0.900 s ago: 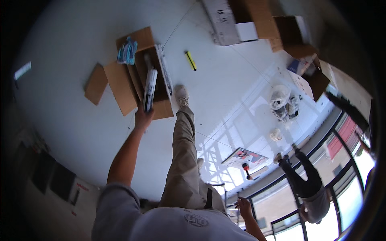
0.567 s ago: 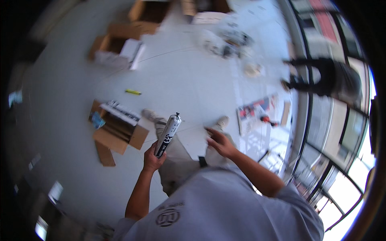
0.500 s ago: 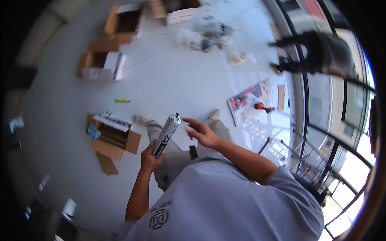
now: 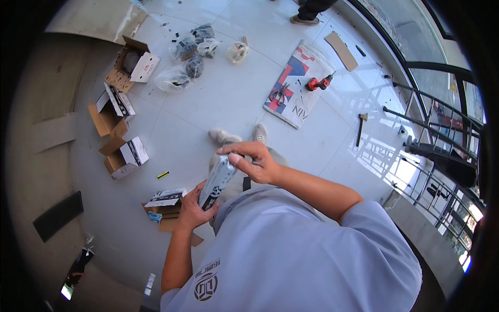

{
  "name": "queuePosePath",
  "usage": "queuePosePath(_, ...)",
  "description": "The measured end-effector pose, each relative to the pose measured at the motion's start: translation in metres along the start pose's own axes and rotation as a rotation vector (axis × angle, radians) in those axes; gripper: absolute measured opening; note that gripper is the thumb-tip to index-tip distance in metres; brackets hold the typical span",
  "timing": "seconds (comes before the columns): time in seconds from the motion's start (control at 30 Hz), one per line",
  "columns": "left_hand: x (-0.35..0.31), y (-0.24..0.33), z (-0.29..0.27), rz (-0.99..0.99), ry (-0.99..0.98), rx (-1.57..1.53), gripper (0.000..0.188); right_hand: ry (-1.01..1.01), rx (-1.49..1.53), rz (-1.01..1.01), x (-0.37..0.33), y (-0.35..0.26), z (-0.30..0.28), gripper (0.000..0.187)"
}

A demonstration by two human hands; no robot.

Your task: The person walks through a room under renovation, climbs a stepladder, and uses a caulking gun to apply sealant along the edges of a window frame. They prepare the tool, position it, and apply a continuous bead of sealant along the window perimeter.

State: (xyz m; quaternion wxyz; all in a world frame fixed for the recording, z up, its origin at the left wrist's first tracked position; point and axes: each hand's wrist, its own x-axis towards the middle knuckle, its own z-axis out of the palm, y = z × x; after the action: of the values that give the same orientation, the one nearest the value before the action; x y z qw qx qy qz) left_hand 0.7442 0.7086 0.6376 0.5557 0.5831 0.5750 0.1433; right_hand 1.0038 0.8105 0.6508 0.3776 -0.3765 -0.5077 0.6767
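Observation:
My left hand (image 4: 192, 210) is wrapped round the lower part of a silver foil sausage pack of sealant (image 4: 218, 179) with dark print, held tilted in front of my body. The thumb and fingers of my right hand (image 4: 260, 162) close on its upper, crimped end, which they partly cover. Below the pack are my legs and my light shoes (image 4: 259, 133) on the floor.
Several opened cardboard boxes (image 4: 125, 156) line the left. A yellow marker-like stick (image 4: 163, 174) lies near them. Ahead are plastic bags of parts (image 4: 193, 66). Rightward, a printed board (image 4: 306, 106) bears a red drill (image 4: 318, 83) and scissors (image 4: 279, 94); a hammer-like tool (image 4: 360, 129) lies beyond. Another person's shoe (image 4: 304, 21) shows at the top.
My right hand has moved from beside the pack onto its top end and closed there. My left hand keeps its hold. The view has swung, and the other person is now mostly out of it.

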Motion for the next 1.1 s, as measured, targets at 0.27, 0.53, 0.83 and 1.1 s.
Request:
queuePosePath(0.27,0.184,0.099,-0.033,-0.324,-0.928,-0.701,0.052,0.219,-0.173,-0.225,0.048,-0.033,-0.083,0.018)
queuePosePath(0.53,0.349,0.061,0.050,-0.494,-0.517,-0.368,0.039,0.708,0.140,0.196,0.117,0.135,-0.203,0.033)
queuePosePath(0.83,0.445,-0.224,0.151,-0.649,-0.306,0.248,0.056,0.480,-0.669,1.170,0.091,0.696,-0.465,0.038)
queuePosePath(1.1,0.442,-0.333,0.214,-1.060,-0.384,0.031,0.051,0.997,-0.695,1.179,0.112,0.948,-0.584,0.043)
